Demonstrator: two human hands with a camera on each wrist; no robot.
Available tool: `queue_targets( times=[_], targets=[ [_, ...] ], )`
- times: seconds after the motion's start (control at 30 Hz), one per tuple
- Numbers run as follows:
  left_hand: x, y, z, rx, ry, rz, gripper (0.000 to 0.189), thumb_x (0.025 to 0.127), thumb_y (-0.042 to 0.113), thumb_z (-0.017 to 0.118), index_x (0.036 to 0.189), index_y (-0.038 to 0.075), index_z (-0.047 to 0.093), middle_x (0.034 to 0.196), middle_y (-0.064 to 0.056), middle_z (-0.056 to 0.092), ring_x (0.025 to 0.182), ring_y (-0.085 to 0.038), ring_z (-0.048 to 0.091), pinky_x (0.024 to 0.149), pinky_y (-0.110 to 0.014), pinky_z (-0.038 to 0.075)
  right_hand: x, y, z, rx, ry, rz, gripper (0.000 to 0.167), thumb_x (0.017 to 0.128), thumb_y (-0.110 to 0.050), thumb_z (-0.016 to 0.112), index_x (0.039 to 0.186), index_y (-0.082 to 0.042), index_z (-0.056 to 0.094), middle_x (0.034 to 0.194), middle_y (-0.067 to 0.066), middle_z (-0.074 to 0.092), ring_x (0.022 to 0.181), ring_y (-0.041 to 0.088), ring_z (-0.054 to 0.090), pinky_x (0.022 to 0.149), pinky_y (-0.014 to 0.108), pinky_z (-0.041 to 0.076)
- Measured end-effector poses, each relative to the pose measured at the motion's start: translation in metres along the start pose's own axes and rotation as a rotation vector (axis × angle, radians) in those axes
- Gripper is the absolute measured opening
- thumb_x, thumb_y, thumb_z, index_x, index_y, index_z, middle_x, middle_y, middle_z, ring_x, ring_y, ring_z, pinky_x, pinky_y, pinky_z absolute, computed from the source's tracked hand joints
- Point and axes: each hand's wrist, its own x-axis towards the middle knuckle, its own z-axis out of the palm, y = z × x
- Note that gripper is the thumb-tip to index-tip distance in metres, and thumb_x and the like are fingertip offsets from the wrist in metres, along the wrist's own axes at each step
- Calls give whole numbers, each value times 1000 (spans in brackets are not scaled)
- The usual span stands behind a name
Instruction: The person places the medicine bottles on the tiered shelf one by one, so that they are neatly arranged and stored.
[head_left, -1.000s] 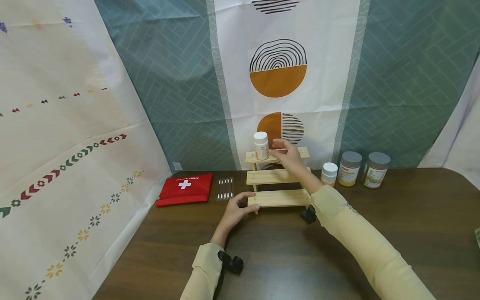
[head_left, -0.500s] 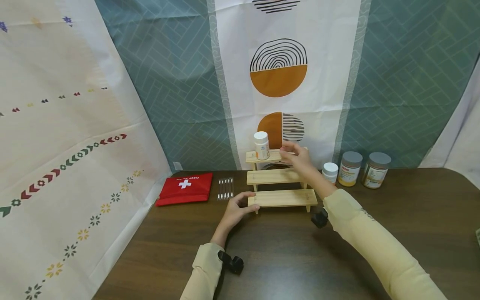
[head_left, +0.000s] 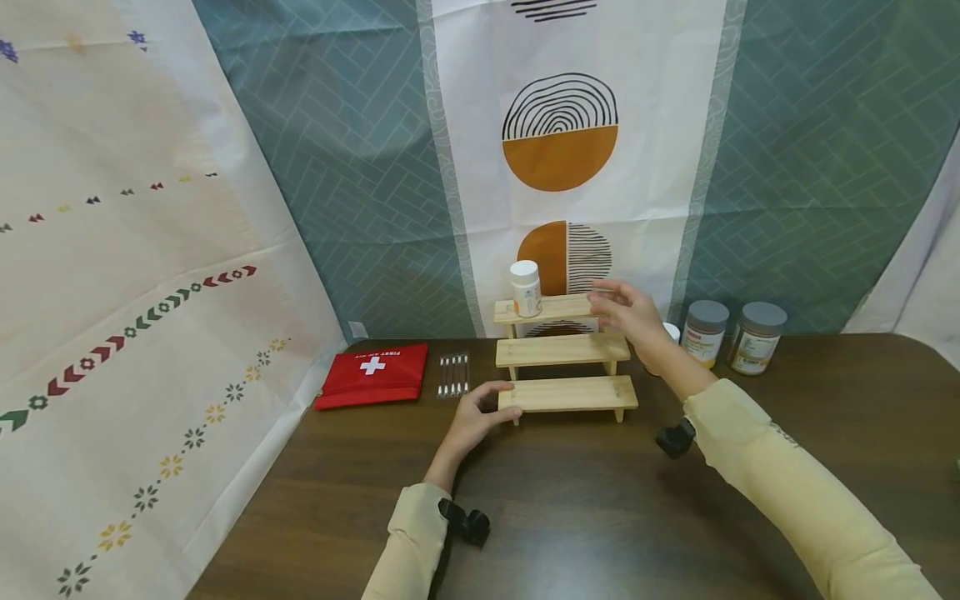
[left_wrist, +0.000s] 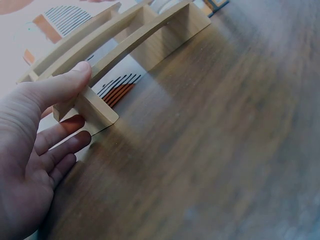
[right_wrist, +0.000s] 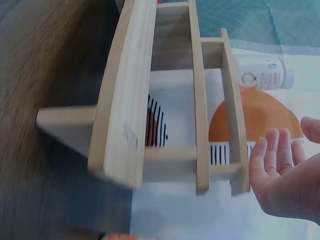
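A three-step wooden shelf stand (head_left: pixel 567 394) is on the table near the back. My left hand (head_left: pixel 472 423) grips the left end of its lowest step, thumb along the front edge in the left wrist view. A white pill bottle (head_left: pixel 527 293) stands upright on the left part of the top step. By that step's right end is my right hand (head_left: pixel 636 318), fingers relaxed and holding nothing; the right wrist view shows its fingers (right_wrist: pixel 272 152) just beside the step's end. Another white-capped bottle (head_left: pixel 672 332) is mostly hidden behind the right hand.
Two grey-lidded jars, one (head_left: pixel 705 333) beside the other (head_left: pixel 757 337), stand to the right of the stand. On the left lie a red first aid pouch (head_left: pixel 372 377) and a clear pack of cotton swabs (head_left: pixel 453 375). A patterned cloth (head_left: pixel 405 208) hangs behind.
My right hand has moved right along the top step, away from the white pill bottle to the step's right end. My left hand keeps its grip on the stand.
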Motion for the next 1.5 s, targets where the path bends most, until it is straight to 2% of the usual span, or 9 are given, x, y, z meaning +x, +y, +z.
queue_targets(
  times=[0.13, 0.2, 0.27, 0.4, 0.5, 0.73, 0.97, 1.23, 1.5],
  targets=[
    [1, 1, 0, 4, 2, 5, 44, 82, 4, 76, 124, -2, 63, 111, -26, 67, 87, -10, 58, 75, -22, 46, -4, 0, -15, -42, -5, -2, 62, 98, -36, 57, 149, -6, 36, 108, -20, 55, 95, -6, 59, 103, 34, 47],
    [1, 1, 1, 2, 5, 9, 43, 82, 3, 76, 123, -2, 63, 110, -26, 67, 87, -12, 57, 75, -22, 46, -5, 0, -22, -61, 6, -8, 63, 98, -37, 57, 148, -5, 36, 106, -20, 55, 94, -7, 59, 104, 37, 46],
    [1, 1, 1, -1, 6, 12, 44, 82, 3, 76, 123, -3, 63, 110, -27, 67, 87, -13, 57, 75, -22, 46, -8, 1, -30, -84, 21, -17, 62, 98, -36, 57, 147, -4, 37, 105, -20, 56, 92, -7, 59, 101, 34, 48],
    [1, 1, 0, -2, 4, 11, 44, 82, 3, 75, 124, -2, 63, 110, -27, 67, 86, -9, 58, 74, -22, 46, -13, 3, -47, -129, 57, -41, 57, 98, -35, 57, 144, -4, 42, 101, -25, 59, 89, -9, 60, 86, 17, 51],
    [-1, 1, 0, -6, 2, 2, 43, 82, 2, 75, 124, -2, 63, 109, -28, 66, 84, -7, 58, 73, -22, 46, -18, 4, -61, -144, 73, -49, 49, 99, -34, 56, 140, -10, 46, 98, -29, 60, 87, -10, 60, 79, 11, 50],
    [0, 1, 0, -7, 3, 7, 43, 83, 3, 75, 124, -2, 63, 109, -27, 66, 86, -9, 58, 74, -21, 47, -28, 1, -96, -217, 155, -94, 39, 99, -33, 55, 135, -18, 50, 95, -34, 55, 87, -14, 57, 76, 8, 48],
    [-2, 0, 1, 6, 5, 12, 43, 82, 1, 75, 123, -3, 63, 109, -27, 67, 85, -9, 58, 74, -21, 47, -42, 2, -131, -217, 260, -118, 22, 97, -33, 58, 117, -39, 53, 93, -37, 57, 87, -15, 56, 74, 7, 48],
    [-3, -2, 2, 1, 11, -5, 43, 82, 3, 76, 123, 0, 64, 111, -26, 67, 87, -10, 57, 75, -21, 46, -50, 11, -162, -182, 384, -112, 22, 94, -28, 63, 111, -41, 57, 89, -39, 58, 85, -18, 54, 72, 2, 43],
    [-1, -1, 1, -2, 8, -5, 43, 82, 2, 76, 122, -1, 64, 109, -27, 66, 83, -4, 57, 74, -21, 46, -52, 23, -177, -150, 460, -104, 24, 93, -20, 65, 109, -38, 61, 90, -39, 57, 89, -19, 50, 76, 1, 35]
  ],
)
